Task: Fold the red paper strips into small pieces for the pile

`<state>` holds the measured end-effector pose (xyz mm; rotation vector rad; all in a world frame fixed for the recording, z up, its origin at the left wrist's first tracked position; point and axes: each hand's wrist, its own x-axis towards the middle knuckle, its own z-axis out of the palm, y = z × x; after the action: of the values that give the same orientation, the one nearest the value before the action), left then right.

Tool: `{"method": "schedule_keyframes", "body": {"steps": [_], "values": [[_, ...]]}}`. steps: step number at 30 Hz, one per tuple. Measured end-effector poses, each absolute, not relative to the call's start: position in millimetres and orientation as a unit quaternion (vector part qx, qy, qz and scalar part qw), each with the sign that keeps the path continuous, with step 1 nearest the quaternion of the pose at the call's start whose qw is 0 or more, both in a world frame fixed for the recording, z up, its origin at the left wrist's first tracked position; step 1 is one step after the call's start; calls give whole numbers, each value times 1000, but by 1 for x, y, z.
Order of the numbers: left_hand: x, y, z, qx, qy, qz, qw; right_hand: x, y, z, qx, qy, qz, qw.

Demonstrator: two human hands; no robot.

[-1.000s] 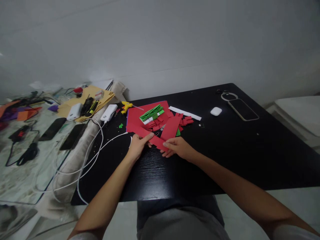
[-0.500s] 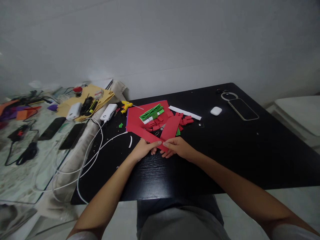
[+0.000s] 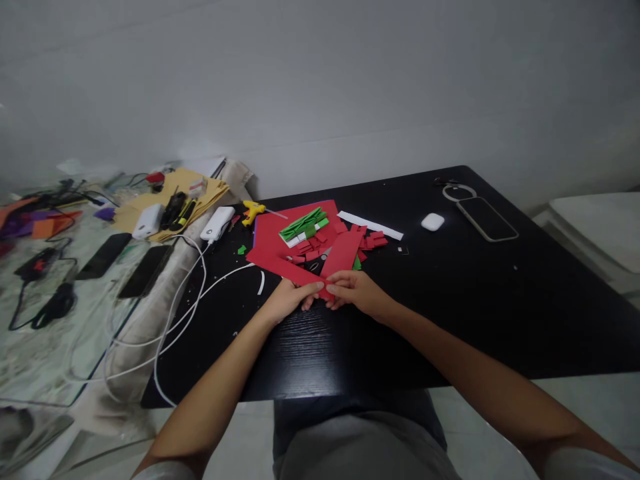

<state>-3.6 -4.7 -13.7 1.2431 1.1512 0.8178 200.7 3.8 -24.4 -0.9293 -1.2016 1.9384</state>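
Observation:
My left hand (image 3: 290,299) and my right hand (image 3: 361,292) meet near the front middle of the black table, both closed on a red paper strip (image 3: 285,268). The strip slants up to the left from my fingers, thumbs on top. A second broad red piece (image 3: 344,255) rises to the right from the same spot; whether it is one folded strip or two, I cannot tell. Just beyond lie small red paper pieces (image 3: 313,248) and a bundle of folded green paper (image 3: 305,224) on a red sheet (image 3: 270,230).
A yellow glue gun (image 3: 253,212) and a white power bank (image 3: 218,224) with trailing white cables (image 3: 175,327) are on the left. A white paper strip (image 3: 371,225) lies behind. To the right sit a white earbud case (image 3: 433,222) and a phone (image 3: 487,219).
The left-slanting red strip has swung slightly, its far end now lower and further left. My right fingers have shifted a little; both hands keep their grip.

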Motion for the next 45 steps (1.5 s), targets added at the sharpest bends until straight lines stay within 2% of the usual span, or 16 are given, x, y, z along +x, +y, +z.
{"method": "schedule_keyframes", "body": {"steps": [16,25,29,35,39,45], "values": [[-7,-3,-16,550,497,342,577,201,4,-25,-354,-448,756,321],[-7,-5,-15,562,488,330,581,202,2,-23,-321,-463,785,258],[-10,-3,-13,557,492,350,570,203,3,-25,-313,-466,786,259],[-16,4,-8,497,507,444,547,203,4,-30,-321,-473,778,260],[-11,2,-6,512,505,431,545,200,0,-25,-329,-489,769,248],[-1,-5,-6,553,479,401,552,195,-4,-18,-330,-505,744,286]]}}
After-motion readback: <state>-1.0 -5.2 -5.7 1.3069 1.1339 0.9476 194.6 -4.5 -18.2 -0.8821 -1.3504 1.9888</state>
